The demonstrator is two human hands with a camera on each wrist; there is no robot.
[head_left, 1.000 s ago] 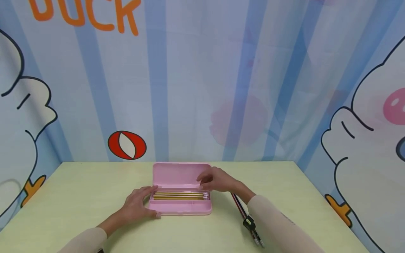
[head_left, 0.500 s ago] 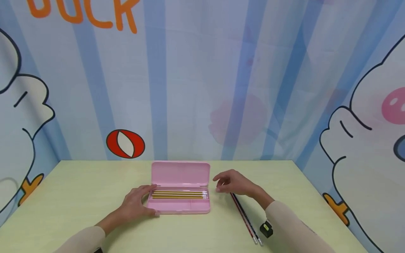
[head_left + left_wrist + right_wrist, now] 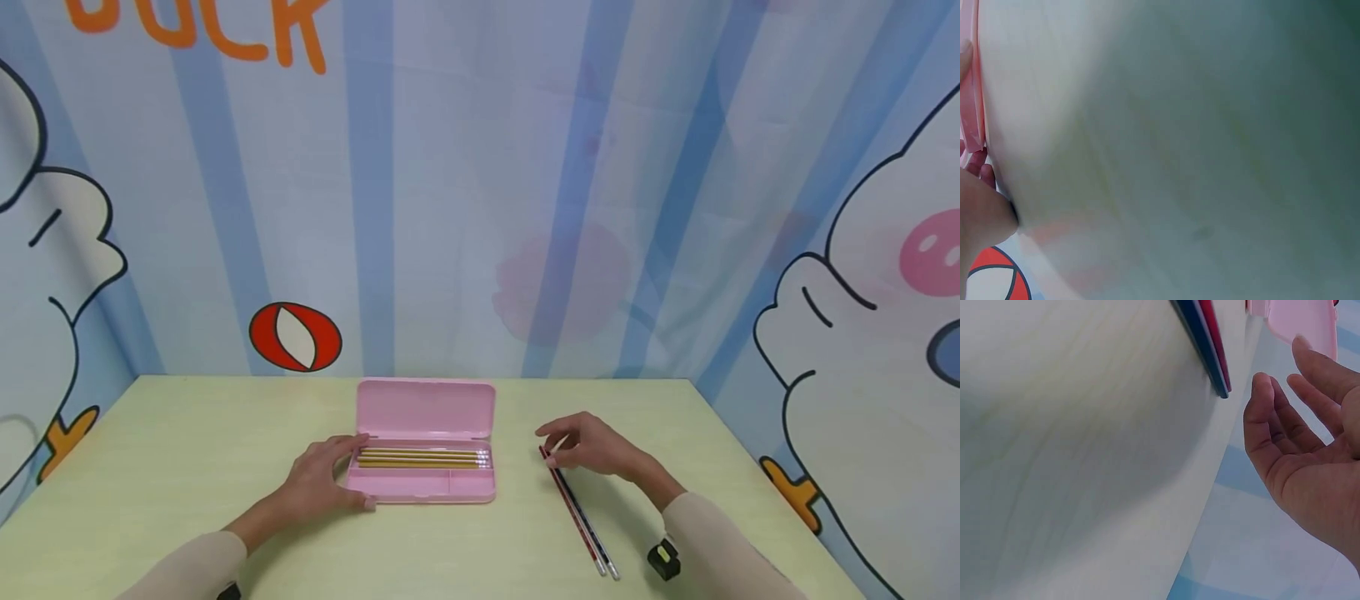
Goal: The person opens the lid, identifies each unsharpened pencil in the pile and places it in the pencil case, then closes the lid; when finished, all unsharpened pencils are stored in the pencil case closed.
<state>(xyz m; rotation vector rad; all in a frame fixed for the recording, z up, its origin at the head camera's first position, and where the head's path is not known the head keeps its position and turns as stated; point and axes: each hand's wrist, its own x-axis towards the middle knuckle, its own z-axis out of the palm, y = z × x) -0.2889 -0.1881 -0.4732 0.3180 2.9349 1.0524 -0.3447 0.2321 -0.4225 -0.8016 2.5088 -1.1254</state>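
Pink rectangular plastic pencil case point(image 3: 408, 482) lies opened, lower centre, on the pale-yellow bench point(image 3: 247, 442); my left grip point(image 3: 318, 481) holds its left end. My right grip point(image 3: 591, 446), fingers loosely parted, hovers near slim red and dark pencils point(image 3: 577, 516), lower right.

Bench point(image 3: 225, 450): pale yellow, faint grain streaks in the wrist views. Behind it, cloth backdrop point(image 3: 465, 167), broad vertical stripes in two blues, lightly creased. Upper left, orange lettering point(image 3: 282, 37), tops cut off by the frame edge. Low down, red-and-white oval point(image 3: 296, 337), dark outline. Right of centre, pale pink blotch point(image 3: 562, 283). White cartoon figures either side: left figure point(image 3: 37, 317); right figure point(image 3: 862, 433), pink spot point(image 3: 930, 262).
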